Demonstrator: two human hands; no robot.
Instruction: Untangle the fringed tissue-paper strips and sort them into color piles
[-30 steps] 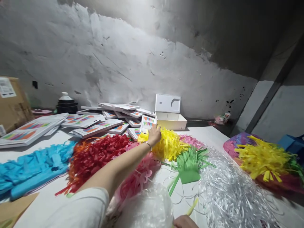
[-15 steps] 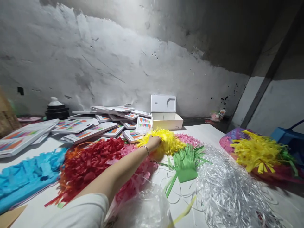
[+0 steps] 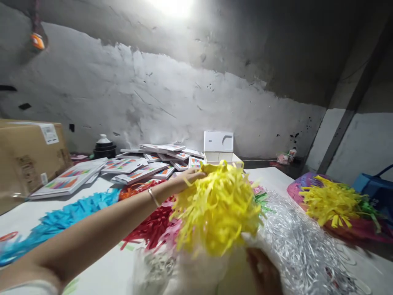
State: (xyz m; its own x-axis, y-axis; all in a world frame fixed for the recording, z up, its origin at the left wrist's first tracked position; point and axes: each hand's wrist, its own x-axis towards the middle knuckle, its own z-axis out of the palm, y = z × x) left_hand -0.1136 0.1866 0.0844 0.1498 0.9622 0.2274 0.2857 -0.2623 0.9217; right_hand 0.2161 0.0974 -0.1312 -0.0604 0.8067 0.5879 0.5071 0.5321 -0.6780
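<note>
A fluffy bundle of yellow tissue-paper tassels (image 3: 221,209) hangs in front of me, in the middle of the view. My left hand (image 3: 190,177), with a bracelet at the wrist, is closed on its upper left edge. Below the tassels a clear plastic bag (image 3: 166,266) spreads out, blurred. My right hand (image 3: 265,270) is low on the right, smeared by motion, its fingers curled at the bag's edge. Red tassels (image 3: 150,225) and pink ones (image 3: 172,233) lie behind the left forearm. Part of a green tassel (image 3: 262,203) shows right of the yellow bundle.
Blue tassels (image 3: 80,211) lie at left, silver shredded strands (image 3: 301,237) at right. White printed boxes (image 3: 135,174) are heaped at the back, beside an open white box (image 3: 218,142). A cardboard carton (image 3: 27,159) stands far left. More yellow tassels (image 3: 334,200) rest far right.
My left hand has lifted the yellow tassels off the table and brought them nearer, over the plastic bag. My right hand has come into view at lower right. The view has shifted left.
</note>
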